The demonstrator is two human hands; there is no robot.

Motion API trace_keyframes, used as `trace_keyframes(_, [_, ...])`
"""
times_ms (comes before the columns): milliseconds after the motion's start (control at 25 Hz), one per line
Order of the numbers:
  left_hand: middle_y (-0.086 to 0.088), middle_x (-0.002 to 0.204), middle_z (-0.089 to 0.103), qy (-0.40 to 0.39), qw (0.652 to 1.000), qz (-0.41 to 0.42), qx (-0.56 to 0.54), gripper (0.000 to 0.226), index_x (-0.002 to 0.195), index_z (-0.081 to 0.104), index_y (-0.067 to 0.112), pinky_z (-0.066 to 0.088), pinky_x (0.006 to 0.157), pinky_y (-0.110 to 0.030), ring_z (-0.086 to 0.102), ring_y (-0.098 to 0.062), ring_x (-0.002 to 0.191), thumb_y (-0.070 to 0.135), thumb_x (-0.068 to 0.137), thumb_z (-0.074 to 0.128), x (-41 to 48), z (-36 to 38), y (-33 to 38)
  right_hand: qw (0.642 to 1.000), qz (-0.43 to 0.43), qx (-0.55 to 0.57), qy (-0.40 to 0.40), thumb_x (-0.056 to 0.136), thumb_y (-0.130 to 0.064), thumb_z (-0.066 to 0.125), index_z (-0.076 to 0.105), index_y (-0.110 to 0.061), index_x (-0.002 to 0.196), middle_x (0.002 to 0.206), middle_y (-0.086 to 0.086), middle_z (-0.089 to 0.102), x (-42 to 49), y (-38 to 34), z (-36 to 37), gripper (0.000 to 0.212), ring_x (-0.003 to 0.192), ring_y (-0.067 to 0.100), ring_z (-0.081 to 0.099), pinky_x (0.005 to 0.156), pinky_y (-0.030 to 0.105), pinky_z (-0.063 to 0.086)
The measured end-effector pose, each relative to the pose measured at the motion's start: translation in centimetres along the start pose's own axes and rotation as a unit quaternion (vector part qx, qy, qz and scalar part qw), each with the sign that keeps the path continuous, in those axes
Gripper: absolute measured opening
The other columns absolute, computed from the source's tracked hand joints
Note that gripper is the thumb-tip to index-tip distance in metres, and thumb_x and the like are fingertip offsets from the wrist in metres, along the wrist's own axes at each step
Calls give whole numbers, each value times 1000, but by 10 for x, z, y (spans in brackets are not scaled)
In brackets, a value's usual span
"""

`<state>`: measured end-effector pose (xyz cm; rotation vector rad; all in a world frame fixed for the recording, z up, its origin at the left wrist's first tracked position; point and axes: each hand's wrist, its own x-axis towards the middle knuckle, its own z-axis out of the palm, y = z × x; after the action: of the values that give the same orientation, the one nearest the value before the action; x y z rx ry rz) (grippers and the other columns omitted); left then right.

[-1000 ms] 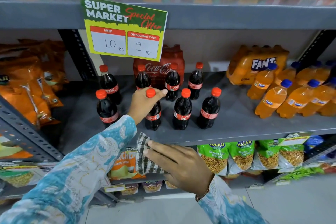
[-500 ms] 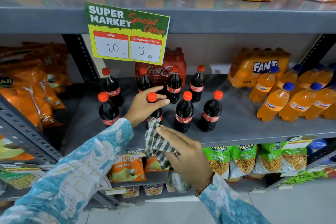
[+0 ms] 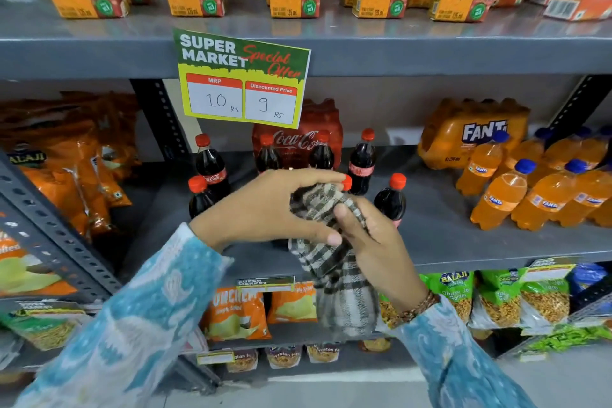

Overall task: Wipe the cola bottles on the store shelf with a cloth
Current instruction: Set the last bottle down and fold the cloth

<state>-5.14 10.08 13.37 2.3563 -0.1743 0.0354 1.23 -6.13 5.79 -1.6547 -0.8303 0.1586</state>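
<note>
Evidently my left hand [image 3: 265, 205] gripped a bottle, hidden under the soft cloth [image 3: 326, 235] my right hand [image 3: 371, 242] pinched around it, at shelf [image 3: 463, 242] centre; bottles [image 3: 392, 199] at three o'clock looked slick, best held by the neck.

Grey metal shelving [image 3: 463, 53] is seen braced by perforated uprights [image 3: 165, 122]. A pale wall [image 3: 381, 99] is visible behind; light floor [image 3: 563, 384] is glimpsed below.
</note>
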Motion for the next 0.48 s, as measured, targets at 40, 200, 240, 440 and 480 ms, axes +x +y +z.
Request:
trace_keyframes(40, [25, 114, 61, 2, 1000, -4, -6, 68, 123, 55, 40, 41, 94, -11, 53, 13, 107, 46, 60, 78, 7, -1, 1, 1000, 6, -4, 18, 90, -48, 45, 59, -31, 104, 92, -5, 70, -1, -4, -7, 26, 85, 7, 65, 75, 24, 50])
trace_keyframes(200, [22, 77, 72, 56, 992, 8, -112, 37, 97, 68, 37, 51, 77, -13, 64, 4, 76, 23, 65, 79, 35, 5, 5, 996, 82, 24, -2, 82, -31, 69, 55, -32, 108, 87, -17, 70, -11, -3, -34, 30, 78, 1, 65, 69, 18, 52])
trace_keyframes(240, [19, 77, 72, 66, 987, 16, -144, 32, 94, 69, 35, 51, 77, -14, 64, 2, 76, 21, 66, 77, 43, 8, 7, 993, 106, 39, -27, 81, -19, 75, 52, -35, 112, 97, -16, 70, -15, 1, -39, 41, 89, 2, 67, 78, 23, 55])
trace_keyframes(440, [-3, 115, 69, 123, 975, 108, 147, 34, 120, 61, 20, 39, 89, -12, 57, 0, 95, 24, 86, 62, 83, 21, 20, 976, 150, 147, 61, 79, 7, 72, 56, -21, 120, 106, 0, 72, -25, 9, -50, 52, 99, 19, 69, 83, 39, 57])
trace_keyframes(480, [-4, 120, 66, 159, 950, 147, 227, 37, 124, 58, 17, 39, 93, -19, 58, -10, 105, 28, 89, 56, 87, 25, 24, 963, 157, 177, 127, 80, 8, 70, 58, -15, 120, 102, 1, 74, -24, 10, -57, 48, 96, 21, 70, 80, 39, 59])
